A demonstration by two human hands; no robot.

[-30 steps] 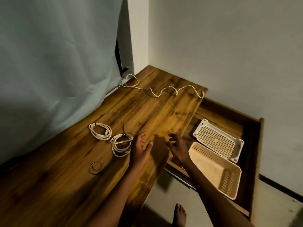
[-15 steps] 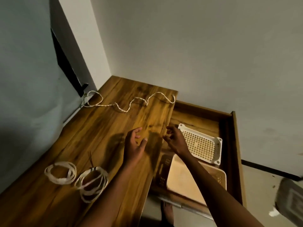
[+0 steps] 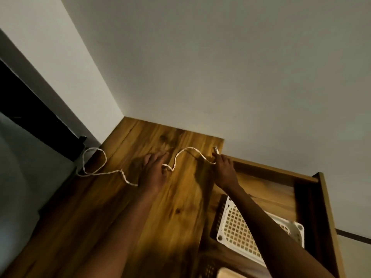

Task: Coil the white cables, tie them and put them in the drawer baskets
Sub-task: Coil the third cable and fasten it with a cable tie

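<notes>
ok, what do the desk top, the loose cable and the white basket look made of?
Desk top: wood or wood-look laminate, with grain, knots and a slight sheen. White cable: looks braided or twisted, a matt, limp sheath, possibly fabric. White basket: looks like moulded plastic, with a rigid grid of square holes.

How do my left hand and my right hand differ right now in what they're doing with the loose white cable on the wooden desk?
The right hand pinches the loose white cable near its end at the wooden desk edge, beside the open drawer; the left hand lies mid-desk over the cable's middle, fingers extended. The right hand lifts its stretch clear of the wood; the left hand's stretch stays on the surface. Both reach forward to the same cable.
</notes>
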